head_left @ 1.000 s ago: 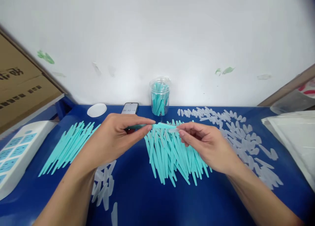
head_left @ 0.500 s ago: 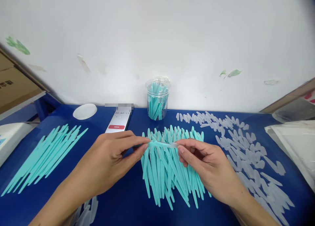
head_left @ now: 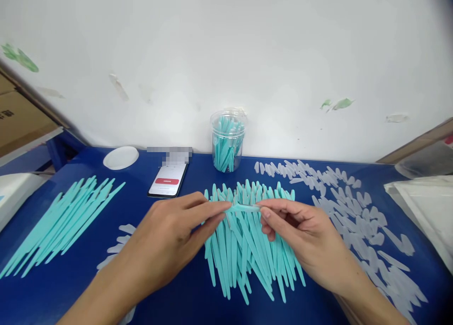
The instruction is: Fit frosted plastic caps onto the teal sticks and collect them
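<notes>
Between my two hands is a turquoise eyebrow razor [head_left: 240, 207], lying level above a pile of similar eyebrow razors [head_left: 244, 249]. My left hand [head_left: 177, 235] pinches its handle end between thumb and forefinger. At the other end my right hand [head_left: 300, 235] pinches a translucent blade cap [head_left: 255, 209], which sits over the blade end. The right fingers partly hide the cap. To the right lie many loose translucent caps [head_left: 364, 221], spread over the blue table [head_left: 170, 287].
A clear jar [head_left: 228, 141] full of razors stands at the back against the wall. Left of it lie a phone [head_left: 168, 178] and a white round lid [head_left: 121, 158]. More razors [head_left: 67, 221] lie at left; several caps [head_left: 118, 242] are beside my left forearm. A white bag [head_left: 421, 207] edges the right.
My left hand has moved right, closer to my right hand. The razor's blade end now reaches further into the cap. More caps show beside my left forearm.
</notes>
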Tool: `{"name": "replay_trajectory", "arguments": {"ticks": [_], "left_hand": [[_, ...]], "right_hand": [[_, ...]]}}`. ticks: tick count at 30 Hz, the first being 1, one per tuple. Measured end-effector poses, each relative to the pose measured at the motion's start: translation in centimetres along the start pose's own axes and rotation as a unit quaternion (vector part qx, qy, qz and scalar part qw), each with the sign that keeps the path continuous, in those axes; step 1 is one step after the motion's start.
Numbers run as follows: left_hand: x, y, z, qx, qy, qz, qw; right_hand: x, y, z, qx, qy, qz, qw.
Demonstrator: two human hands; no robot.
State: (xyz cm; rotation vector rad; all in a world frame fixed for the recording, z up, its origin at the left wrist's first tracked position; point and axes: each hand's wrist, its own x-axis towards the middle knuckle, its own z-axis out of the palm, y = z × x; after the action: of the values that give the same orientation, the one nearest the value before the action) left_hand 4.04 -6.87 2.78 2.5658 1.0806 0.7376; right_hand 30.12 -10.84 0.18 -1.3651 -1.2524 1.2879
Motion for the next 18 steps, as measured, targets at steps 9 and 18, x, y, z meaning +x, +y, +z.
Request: {"name": "replay_trajectory", "arguments": {"ticks": [9, 18], "left_hand": [[-0.4, -1.3, -1.7, 0.017, -0.048, -0.038, 0.998], [-0.1, -0.7, -2.1, -0.032, -0.102, -0.070, 0.992]], "right_hand": [[0.2, 0.0, -0.8, -0.013, -0.014, -0.011, 1.000], [0.1, -0.2, -0.6, -0.008, -0.062, -0.003, 0.998]]}}
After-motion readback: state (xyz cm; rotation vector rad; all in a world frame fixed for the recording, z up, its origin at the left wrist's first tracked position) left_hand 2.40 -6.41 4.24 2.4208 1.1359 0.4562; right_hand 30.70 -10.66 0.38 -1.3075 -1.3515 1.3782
